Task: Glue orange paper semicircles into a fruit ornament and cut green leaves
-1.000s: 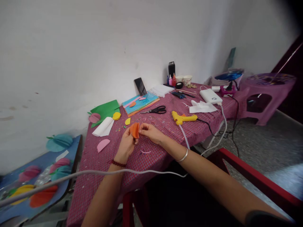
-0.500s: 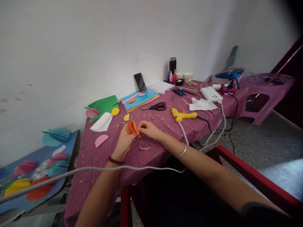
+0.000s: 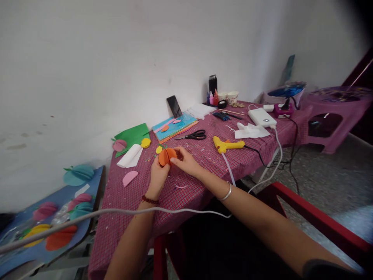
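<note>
Both hands hold an orange folded-paper ball above the checked tablecloth. My left hand grips its left and lower side, the thumb near the bottom. On the right side, my right hand pinches the ball with its thumb on the front layers and its fingers behind. A small green piece shows at the ball's top. Just behind it lies a yellow paper piece. A pink half circle rests to the left. Black scissors lie farther back, and a yellow glue gun lies to the right.
Coloured sheets, green paper and a phone are at the back. A white power bank lies at right. Finished paper shapes sit on a blue board at left. A white cable crosses in front of my forearms.
The orange ball has turned so its rounded, layered face and green top show. My right hand has shifted from pinching its edge to holding its side. The whole view has moved slightly.
</note>
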`<state>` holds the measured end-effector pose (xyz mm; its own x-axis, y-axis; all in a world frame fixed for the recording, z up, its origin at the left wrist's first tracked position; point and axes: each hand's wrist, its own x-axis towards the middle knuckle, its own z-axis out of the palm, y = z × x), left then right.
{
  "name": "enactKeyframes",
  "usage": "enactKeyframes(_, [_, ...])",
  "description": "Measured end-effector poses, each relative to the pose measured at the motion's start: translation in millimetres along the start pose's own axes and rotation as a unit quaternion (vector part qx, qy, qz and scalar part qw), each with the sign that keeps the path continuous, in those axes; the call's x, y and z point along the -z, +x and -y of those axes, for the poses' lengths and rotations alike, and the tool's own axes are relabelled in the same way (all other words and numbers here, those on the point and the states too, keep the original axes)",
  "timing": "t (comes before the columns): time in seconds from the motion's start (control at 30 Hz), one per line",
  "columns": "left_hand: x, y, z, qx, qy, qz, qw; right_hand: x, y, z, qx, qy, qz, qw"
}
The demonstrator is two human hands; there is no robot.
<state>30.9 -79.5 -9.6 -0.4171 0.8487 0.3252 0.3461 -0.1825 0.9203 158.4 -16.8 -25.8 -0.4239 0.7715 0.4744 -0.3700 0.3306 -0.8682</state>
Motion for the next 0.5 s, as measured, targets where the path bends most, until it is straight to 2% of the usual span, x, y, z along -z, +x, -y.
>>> enactKeyframes(0.1, [1.1,1,1,-0.026,0.030,-0.009,0.999,-1,-1,-1,0.009,-0.024,-0.001,1.000])
enactKeyframes(0.23, [0.7,0,7,-0.030,0.021,0.004,0.999,1,0,-3,0.019,-0.037,0.006,0.999])
enactKeyframes(0.37, [2.2,-1,11,0.030,-0.080,0.041,0.995,2,1,-5,0.021,-0.034,0.025,0.999])
enactKeyframes(0.5, [4.2,-1,9,0.080,-0.163,0.046,0.982,0,0,-3,0.019,-0.027,0.036,0.999])
